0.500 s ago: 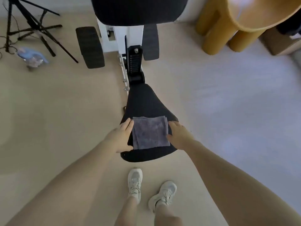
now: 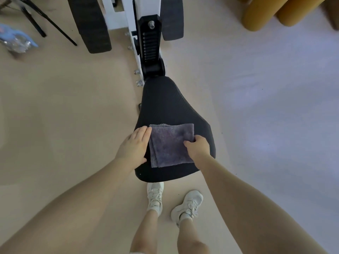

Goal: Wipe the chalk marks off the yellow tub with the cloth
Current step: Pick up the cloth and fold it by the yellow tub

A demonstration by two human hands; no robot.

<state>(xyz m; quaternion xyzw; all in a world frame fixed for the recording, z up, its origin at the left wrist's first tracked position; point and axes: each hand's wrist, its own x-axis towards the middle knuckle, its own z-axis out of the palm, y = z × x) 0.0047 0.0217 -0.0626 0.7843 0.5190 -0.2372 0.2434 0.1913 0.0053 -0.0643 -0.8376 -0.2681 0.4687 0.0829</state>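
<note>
Cloth location: the grey folded cloth [image 2: 171,144] lies flat on the rear half of the black padded seat [image 2: 165,103], toward the seat's near edge.
Cloth axis: roughly square, edges nearly parallel to the seat's near edge.
Right hand [image 2: 199,147]: grip curled onto the cloth's right edge, thumb on top; it appears to pinch the fabric.
Left hand [image 2: 134,145]: fingers straight, resting against the cloth's left edge, holding nothing.
Nearer hand: both touch the cloth; only the right has hold.
Yellow tub [image 2: 275,11]: probably the ochre form at the far right, well apart from the cloth; chalk marks not discernible.

Black padded seat [image 2: 170,107] – folded grey cloth [image 2: 170,143] lying flat on rear part.
</note>
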